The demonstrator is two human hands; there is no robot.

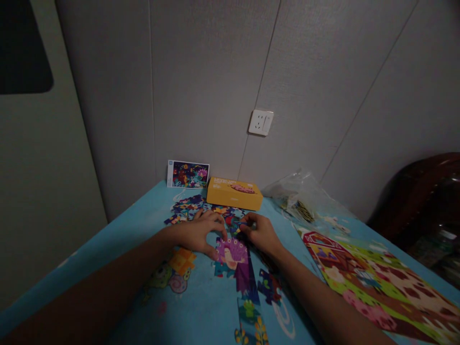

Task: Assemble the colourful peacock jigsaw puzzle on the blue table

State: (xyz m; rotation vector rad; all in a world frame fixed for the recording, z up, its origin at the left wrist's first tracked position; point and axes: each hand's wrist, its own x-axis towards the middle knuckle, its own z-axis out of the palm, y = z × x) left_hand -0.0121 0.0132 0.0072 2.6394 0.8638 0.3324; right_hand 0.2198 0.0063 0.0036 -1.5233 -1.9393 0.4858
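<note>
On the blue patterned tablecloth lies a partly joined jigsaw puzzle (pixel 232 254), with a purple and pink section and a strip running toward me. My left hand (pixel 201 233) rests with fingers spread, its thumb and index finger at the left edge of that section. At the section's far end, my right hand (pixel 261 235) has thumb and fingers pinched on a dark, colourful puzzle piece (pixel 243 224), mostly covered by the fingers. Several loose pieces (pixel 189 206) are spread beyond my left hand. Another dark puzzle piece (pixel 269 286) lies beside my right forearm.
A yellow box (pixel 234 193) stands near the wall, next to a propped picture card (pixel 189 174). To the right are a clear plastic bag (pixel 302 194) with pieces inside and a farm-scene puzzle (pixel 373 282). A wall socket (pixel 260 122) is above the table (pixel 132 223).
</note>
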